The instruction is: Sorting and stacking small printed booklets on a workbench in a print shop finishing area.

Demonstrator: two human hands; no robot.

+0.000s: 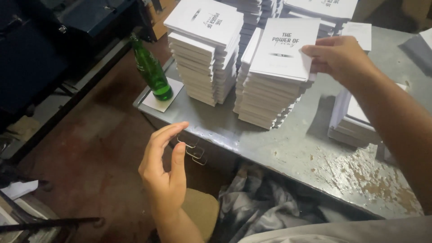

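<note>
The right hand (337,56) pinches the top booklet (284,47) by its edge to square the stack (265,96); the left hand (164,173) hangs open, empty.

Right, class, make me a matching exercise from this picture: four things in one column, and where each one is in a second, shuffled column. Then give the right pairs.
Things:
1. green glass bottle
2. left hand
3. right hand
4. crumpled grey cloth

Places:
A. on the top white booklet of a stack
B. under the grey metal table
C. on a white card at the table's corner
D. open, in front of the table's edge, holding nothing

Pairs: 1-C, 2-D, 3-A, 4-B
</note>
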